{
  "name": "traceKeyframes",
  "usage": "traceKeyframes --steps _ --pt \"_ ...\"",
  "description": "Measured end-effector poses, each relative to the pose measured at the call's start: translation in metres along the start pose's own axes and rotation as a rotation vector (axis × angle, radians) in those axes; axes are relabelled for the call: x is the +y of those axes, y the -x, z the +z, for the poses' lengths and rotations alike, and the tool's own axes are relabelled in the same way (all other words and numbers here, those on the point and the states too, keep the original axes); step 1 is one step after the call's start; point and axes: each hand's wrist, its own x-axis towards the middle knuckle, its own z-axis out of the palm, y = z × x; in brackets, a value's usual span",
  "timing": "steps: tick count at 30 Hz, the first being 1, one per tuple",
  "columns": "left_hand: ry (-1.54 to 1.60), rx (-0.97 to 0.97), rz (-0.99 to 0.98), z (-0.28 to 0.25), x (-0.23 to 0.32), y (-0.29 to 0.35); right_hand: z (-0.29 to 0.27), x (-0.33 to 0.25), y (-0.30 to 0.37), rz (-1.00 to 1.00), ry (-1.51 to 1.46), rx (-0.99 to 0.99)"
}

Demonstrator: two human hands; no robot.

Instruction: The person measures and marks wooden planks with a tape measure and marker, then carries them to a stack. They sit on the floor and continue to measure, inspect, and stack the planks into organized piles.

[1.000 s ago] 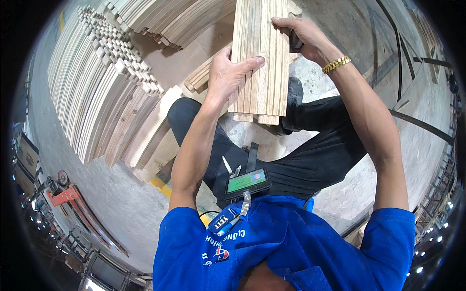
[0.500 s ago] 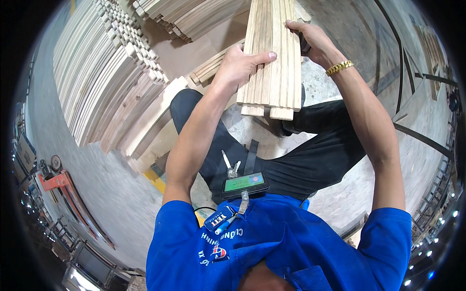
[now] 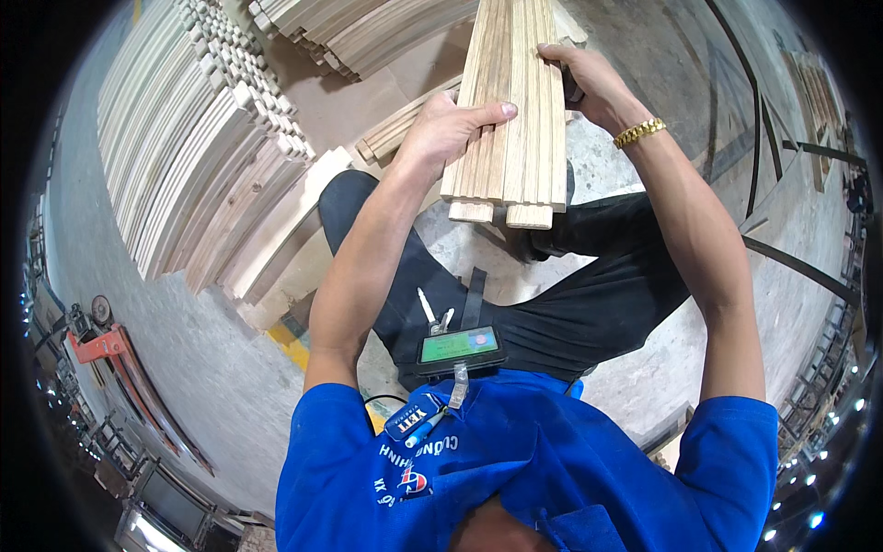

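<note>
Two long grooved wooden slats (image 3: 504, 152) lie side by side in front of me, with narrowed tongues at their near ends. Their far ends run out past the top of the view. My left hand (image 3: 448, 129) grips them from the left, its thumb laid across the upper face and its fingers hidden underneath. Farther up, my right hand (image 3: 589, 78) holds the right edge, thumb on top and a gold bracelet at the wrist. Something dark shows under the right hand; I cannot make out what it is.
Stacked wooden slats (image 3: 184, 156) fill the floor at left, and another pile (image 3: 368, 37) lies at the far side. A few loose slats (image 3: 400, 129) rest beyond my left knee. An orange-red tool (image 3: 97, 345) stands at lower left. Dark straps (image 3: 796, 262) cross the floor at right.
The slats and both hands have shifted very slightly left and toward me in the view. The grip of each hand stays the same.
</note>
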Motion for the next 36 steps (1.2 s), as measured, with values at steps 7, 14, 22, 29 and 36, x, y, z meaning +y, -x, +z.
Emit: traceKeyframes --steps 7,14,22,29,36 --pt "0.025 0.076 0.033 -0.003 -0.017 -0.006 -0.002 0.001 -0.002 -0.011 0.084 0.012" --pt "-0.329 0.153 0.313 -0.042 -0.038 0.014 -0.026 -0.036 0.009 -0.364 0.41 -0.016" --pt "-0.212 0.021 0.276 -0.069 -0.061 0.016 -0.025 -0.052 0.043 -1.297 1.064 -0.157" --pt "0.126 -0.145 0.293 -0.058 -0.088 0.014 0.008 -0.042 0.062 -1.346 1.372 -0.335" --pt "0.295 -0.304 0.197 -0.016 -0.089 0.02 0.038 -0.022 0.048 -1.372 1.346 -0.338"
